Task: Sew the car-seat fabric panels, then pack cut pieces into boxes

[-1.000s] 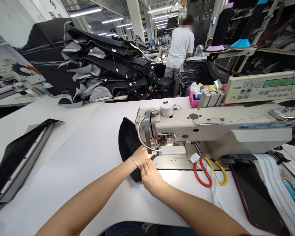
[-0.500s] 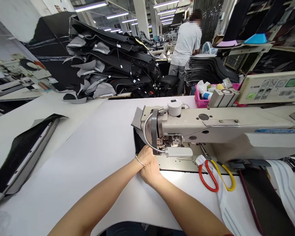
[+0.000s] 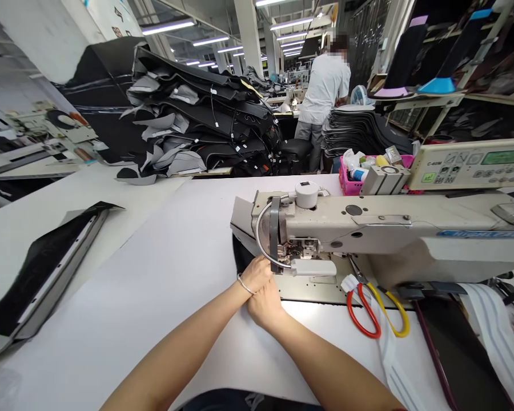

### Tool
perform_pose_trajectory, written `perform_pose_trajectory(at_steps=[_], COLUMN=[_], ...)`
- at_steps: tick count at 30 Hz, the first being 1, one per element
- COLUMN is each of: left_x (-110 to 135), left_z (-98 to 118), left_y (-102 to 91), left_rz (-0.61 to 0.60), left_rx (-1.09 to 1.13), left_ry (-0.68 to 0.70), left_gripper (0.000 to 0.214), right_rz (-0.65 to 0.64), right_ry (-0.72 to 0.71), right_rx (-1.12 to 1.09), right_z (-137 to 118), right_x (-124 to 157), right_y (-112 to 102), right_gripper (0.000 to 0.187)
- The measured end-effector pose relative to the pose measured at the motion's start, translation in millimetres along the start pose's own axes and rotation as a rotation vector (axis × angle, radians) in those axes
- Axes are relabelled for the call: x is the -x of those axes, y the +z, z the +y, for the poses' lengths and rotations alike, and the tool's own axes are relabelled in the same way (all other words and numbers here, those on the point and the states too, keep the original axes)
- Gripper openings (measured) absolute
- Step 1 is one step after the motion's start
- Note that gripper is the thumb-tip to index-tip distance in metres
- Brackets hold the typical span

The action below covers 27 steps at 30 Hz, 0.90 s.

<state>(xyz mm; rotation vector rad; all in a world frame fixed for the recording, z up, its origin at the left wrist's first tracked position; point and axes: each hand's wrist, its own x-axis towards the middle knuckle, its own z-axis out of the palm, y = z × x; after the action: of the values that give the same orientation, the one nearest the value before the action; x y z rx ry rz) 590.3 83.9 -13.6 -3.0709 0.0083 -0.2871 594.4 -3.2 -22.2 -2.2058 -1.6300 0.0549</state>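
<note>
A sewing machine [image 3: 325,220] stands on the right of the white table, its needle area just beyond my hands. A black and grey fabric piece [image 3: 242,251] lies at the left of the machine head, its grey flap standing up beside it. My left hand [image 3: 257,275], with a bracelet on the wrist, has its fingers closed on the fabric's near edge. Right against it, my right hand [image 3: 265,301] is curled at the same edge; its fingertips are mostly hidden. Red and yellow handled scissors [image 3: 370,302] rest to the right, partly on the machine bed.
Another black and grey piece [image 3: 47,262] lies on the table at left. A dark phone-like slab [image 3: 462,348] and a white striped strap [image 3: 492,325] are at right. Behind are a pink basket [image 3: 350,185], stacked dark panels [image 3: 205,114] and a person in white [image 3: 323,85].
The view has tilted slightly, so the scene sits a little lower. More of the fabric's grey flap shows left of the machine head. My hands keep nearly the same pose by the needle area.
</note>
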Motion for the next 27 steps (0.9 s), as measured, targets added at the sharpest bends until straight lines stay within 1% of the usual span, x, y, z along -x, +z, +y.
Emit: perform_pose_trajectory(at_steps=[2,4,5,7,10,12,15,17,18,20,22,23,25,27], left_x=[-1.7,-6.2,-9.3,-16.0,-22.8,-23.5,-20.2,-16.7,-14.7,-9.9,-2.5,2.8,17.0,34.8], left_z=[4.4,9.0,10.6,11.2,6.8,1.9,-5.9,-10.8,-12.8,-14.8,-12.7,-9.8,-0.5,10.8], left_y=[-5.0,-13.5,-18.5,-27.9,-35.6,-37.0,-40.8,-47.6,-52.2,-62.4,-71.7,-75.3,-78.7,-76.2], left_rz=[0.024,0.072,0.098,0.137,0.143,0.120,0.098,0.102,0.101,0.093,0.092,0.100,0.103,0.053], left_rx=[-0.005,0.005,0.014,0.025,-0.030,-0.069,-0.110,-0.182,-0.227,-0.301,-0.331,-0.331,-0.308,-0.267], left_ry=[-0.078,-0.166,-0.194,-0.201,-0.143,-0.072,0.038,0.101,0.131,0.183,0.199,0.172,0.060,-0.039], left_gripper=[0.026,0.025,0.025,0.026,0.027,0.024,0.022,0.025,0.026,0.026,0.027,0.028,0.028,0.027], right_rz=[0.008,0.021,0.032,0.064,0.095,0.081,0.000,-0.079,-0.113,-0.152,-0.156,-0.148,-0.123,-0.092], right_ry=[-0.019,-0.033,-0.041,-0.060,-0.106,-0.152,-0.298,-0.407,-0.439,-0.455,-0.441,-0.433,-0.422,-0.407], right_rx=[0.002,0.008,0.012,0.022,0.014,-0.009,-0.086,-0.174,-0.222,-0.308,-0.359,-0.371,-0.374,-0.352], right_z=[0.6,1.0,1.1,1.9,6.9,14.9,35.0,51.3,59.0,71.7,78.8,80.1,79.1,75.5], right_x=[1.1,1.5,1.4,1.0,3.5,9.6,25.6,37.7,42.9,50.9,55.5,56.8,58.3,58.3], right_y=[-0.9,-1.6,-2.0,-3.1,-7.8,-13.9,-26.3,-33.8,-36.7,-40.5,-41.9,-41.9,-40.8,-38.0], right_gripper=[0.046,0.046,0.046,0.047,0.049,0.050,0.052,0.053,0.054,0.059,0.063,0.064,0.063,0.056])
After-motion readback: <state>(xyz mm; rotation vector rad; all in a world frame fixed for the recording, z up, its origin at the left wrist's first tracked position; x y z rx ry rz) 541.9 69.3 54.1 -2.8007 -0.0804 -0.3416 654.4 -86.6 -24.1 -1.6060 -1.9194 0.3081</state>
